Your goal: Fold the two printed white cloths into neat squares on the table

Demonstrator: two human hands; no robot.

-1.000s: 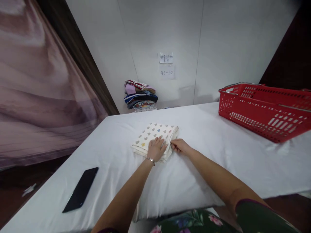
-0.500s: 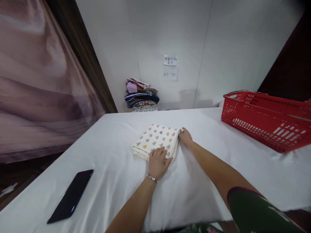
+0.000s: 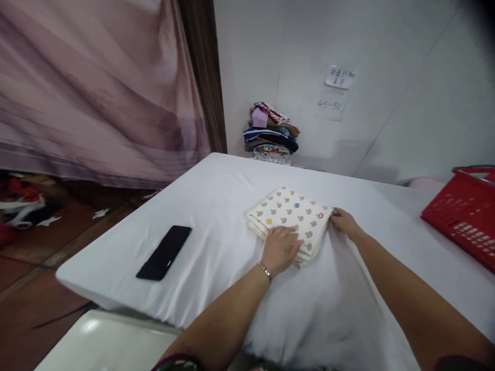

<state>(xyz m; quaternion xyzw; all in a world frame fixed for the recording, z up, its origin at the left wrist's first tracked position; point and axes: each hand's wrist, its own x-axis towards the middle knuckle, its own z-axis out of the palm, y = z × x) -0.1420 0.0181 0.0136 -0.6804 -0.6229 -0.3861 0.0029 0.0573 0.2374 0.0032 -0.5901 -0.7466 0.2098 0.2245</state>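
Observation:
A folded cream cloth [image 3: 288,210] printed with grey shapes and a few coloured ones lies on the white-covered table [image 3: 228,190]. My left hand [image 3: 280,250], a bracelet at its wrist, rests flat on the cloth's near edge with the fingers stretched out. At the far right corner of the cloth, my right hand [image 3: 343,221] pinches the fabric between thumb and fingers. The folded layers show along the near left edge; how many there are I cannot tell.
A black phone [image 3: 165,252] lies left on the table. Behind stands a stack of folded clothes [image 3: 270,135] by the wall. A red basket [image 3: 464,211] sits at the right. A pale stool [image 3: 112,342] is at the lower left, and a pink curtain [image 3: 104,87] hangs beyond.
My right hand has gone from the cloth's near right side to its far right corner. My left hand stays on the near edge. The view has turned left, so everything appears shifted right.

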